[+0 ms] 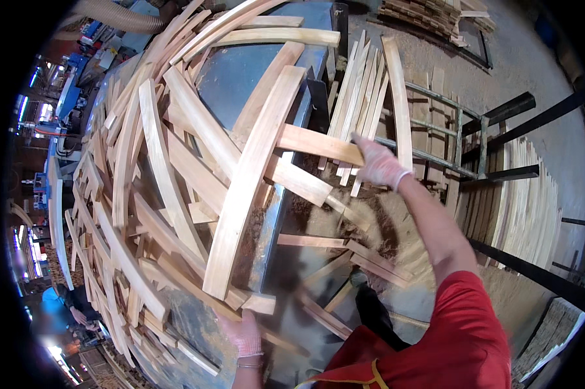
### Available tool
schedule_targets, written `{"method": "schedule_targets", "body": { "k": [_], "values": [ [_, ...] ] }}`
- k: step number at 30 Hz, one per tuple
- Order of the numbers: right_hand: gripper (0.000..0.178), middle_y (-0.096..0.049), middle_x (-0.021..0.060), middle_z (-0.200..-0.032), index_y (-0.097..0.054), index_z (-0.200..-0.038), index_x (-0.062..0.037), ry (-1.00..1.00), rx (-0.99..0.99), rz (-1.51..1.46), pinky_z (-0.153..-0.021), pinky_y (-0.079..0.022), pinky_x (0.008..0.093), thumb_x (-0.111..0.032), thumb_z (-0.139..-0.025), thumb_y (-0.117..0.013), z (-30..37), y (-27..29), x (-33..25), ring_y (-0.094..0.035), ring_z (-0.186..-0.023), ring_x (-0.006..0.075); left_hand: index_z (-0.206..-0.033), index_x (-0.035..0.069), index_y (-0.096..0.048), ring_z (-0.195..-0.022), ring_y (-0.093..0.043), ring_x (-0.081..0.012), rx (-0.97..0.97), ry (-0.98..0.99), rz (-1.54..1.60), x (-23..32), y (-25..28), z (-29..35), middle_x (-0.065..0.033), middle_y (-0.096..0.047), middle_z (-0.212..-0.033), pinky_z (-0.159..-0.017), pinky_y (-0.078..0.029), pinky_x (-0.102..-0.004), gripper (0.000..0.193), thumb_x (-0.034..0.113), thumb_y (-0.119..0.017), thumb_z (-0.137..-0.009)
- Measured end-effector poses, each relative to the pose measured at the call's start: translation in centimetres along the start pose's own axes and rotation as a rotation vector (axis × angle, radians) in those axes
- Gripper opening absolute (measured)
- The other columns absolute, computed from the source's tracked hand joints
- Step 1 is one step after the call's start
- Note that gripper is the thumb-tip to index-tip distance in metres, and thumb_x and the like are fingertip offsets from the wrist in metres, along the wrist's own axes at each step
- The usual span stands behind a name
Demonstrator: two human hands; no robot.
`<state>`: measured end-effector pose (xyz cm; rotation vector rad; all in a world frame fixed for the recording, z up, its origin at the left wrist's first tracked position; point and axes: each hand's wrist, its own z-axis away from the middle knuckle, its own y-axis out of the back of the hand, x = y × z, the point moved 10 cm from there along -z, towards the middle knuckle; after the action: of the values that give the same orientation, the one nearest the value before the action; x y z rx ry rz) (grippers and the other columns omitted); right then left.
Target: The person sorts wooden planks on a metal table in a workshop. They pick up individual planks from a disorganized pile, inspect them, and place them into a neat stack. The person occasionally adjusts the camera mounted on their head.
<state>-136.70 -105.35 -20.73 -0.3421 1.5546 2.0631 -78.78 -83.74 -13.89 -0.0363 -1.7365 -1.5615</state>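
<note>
My right hand (378, 163), in a pale pink-and-white work glove, grips the right end of a short wooden slat (318, 142). That slat's other end passes beneath a long curved wooden piece (253, 181) lying across the pile. My left hand (242, 334), gloved alike, is closed at the lower end of a curved wooden slat (182, 280) near the table's front edge; its fingertips are partly hidden. Just above it the end of a small block-like piece (260, 303) juts out. Another slat (299, 180) sticks out over the edge below my right hand.
Curved wooden pieces (127, 259) heap over the blue metal table (224, 87). Narrow strips (360, 97) stand beyond its right edge, beside a metal rack (467, 142) with dark bars. Fallen slats (377, 262) and sawdust lie near my feet. Another person (69, 305) is at far left.
</note>
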Motion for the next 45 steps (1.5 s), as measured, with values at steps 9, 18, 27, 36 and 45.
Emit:
{"method": "schedule_targets", "body": {
  "k": [9,18,27,36,45],
  "values": [
    [0.09,-0.077,0.0194,-0.116,-0.046,-0.159,-0.0081,-0.111,-0.123,-0.555,-0.086,-0.062,0.0369,-0.046,-0.084,-0.079,11.1,-4.1,-4.3,-0.075,-0.096,0.0251,-0.167,0.001,-0.025,-0.136,-0.059,-0.0394,-0.088,-0.095,0.015,1.9,-2.0,-0.4,-0.0295,-0.057,-0.148,-0.117,-0.046,-0.0433,0.097,0.003,-0.072,-0.082],
    [0.052,-0.061,0.0035,-0.09,-0.055,-0.137,-0.0072,-0.288,0.2,-1.733,-0.064,-0.055,0.0337,-0.017,-0.092,-0.078,25.2,-12.1,-10.5,-0.061,-0.076,0.0154,-0.151,0.003,-0.051,-0.119,-0.071,-0.0398,-0.368,0.106,0.304,3.4,0.4,0.3,-0.0255,-0.072,-0.126,-0.103,-0.055,-0.0452,0.072,0.01,-0.073,-0.083],
    [0.06,-0.065,0.0063,-0.118,-0.05,-0.144,-0.0038,0.263,-0.283,-1.252,-0.09,-0.055,0.0322,-0.013,-0.092,-0.079,40.0,-14.9,-37.9,-0.064,-0.103,0.0164,-0.139,0.008,-0.065,-0.089,-0.071,-0.0233,-0.485,-0.05,0.218,-12.8,22.4,9.4,-0.0138,-0.075,-0.099,-0.08,-0.058,-0.0388,0.05,0.019,-0.071,-0.09],
    [0.037,-0.067,0.0098,-0.111,-0.06,-0.132,-0.0085,-0.067,-0.851,-1.407,-0.092,-0.06,0.043,-0.016,-0.098,-0.072,59.7,-43.5,-64.0,-0.069,-0.103,0.0257,-0.159,0.005,-0.044,-0.131,-0.062,-0.0432,-0.151,0.24,0.145,-35.9,40.6,12.0,-0.0284,-0.059,-0.144,-0.111,-0.05,-0.047,0.091,0.043,-0.082,-0.085],
    [0.046,-0.069,0.0023,-0.109,-0.063,-0.139,-0.0063,0.336,-1.289,-0.867,-0.091,-0.054,0.0346,-0.032,-0.102,-0.068,71.0,-49.6,-68.9,-0.063,-0.102,0.016,-0.141,0.001,-0.056,-0.115,-0.071,-0.0316,0.031,0.05,0.518,-52.7,38.5,12.9,-0.0203,-0.072,-0.125,-0.103,-0.057,-0.0445,0.075,0.038,-0.086,-0.082]
  ]
}}
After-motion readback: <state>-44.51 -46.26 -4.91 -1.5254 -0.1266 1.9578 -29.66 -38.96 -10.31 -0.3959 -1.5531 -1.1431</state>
